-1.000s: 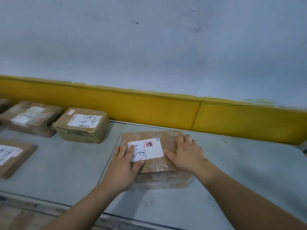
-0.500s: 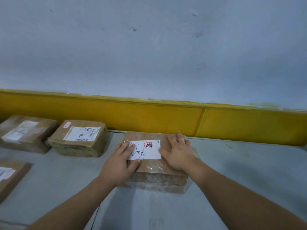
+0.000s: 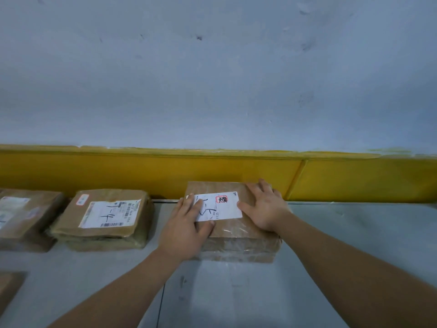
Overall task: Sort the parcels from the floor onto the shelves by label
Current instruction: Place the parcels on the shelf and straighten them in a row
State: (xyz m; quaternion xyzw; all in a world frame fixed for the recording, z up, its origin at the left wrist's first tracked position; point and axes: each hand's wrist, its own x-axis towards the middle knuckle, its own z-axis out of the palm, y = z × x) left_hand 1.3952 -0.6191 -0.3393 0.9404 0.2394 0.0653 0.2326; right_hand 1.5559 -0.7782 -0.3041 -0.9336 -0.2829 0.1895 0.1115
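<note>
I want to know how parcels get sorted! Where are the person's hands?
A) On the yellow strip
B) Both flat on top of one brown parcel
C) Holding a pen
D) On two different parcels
B: the left hand and the right hand both rest flat on the same taped parcel, with the left hand's fingers lying over one end of its white label.

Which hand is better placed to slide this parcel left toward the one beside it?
Probably the right hand: it lies flat on the parcel near its right edge, ready to push toward the neighbouring parcel, unlike the left hand.
</note>
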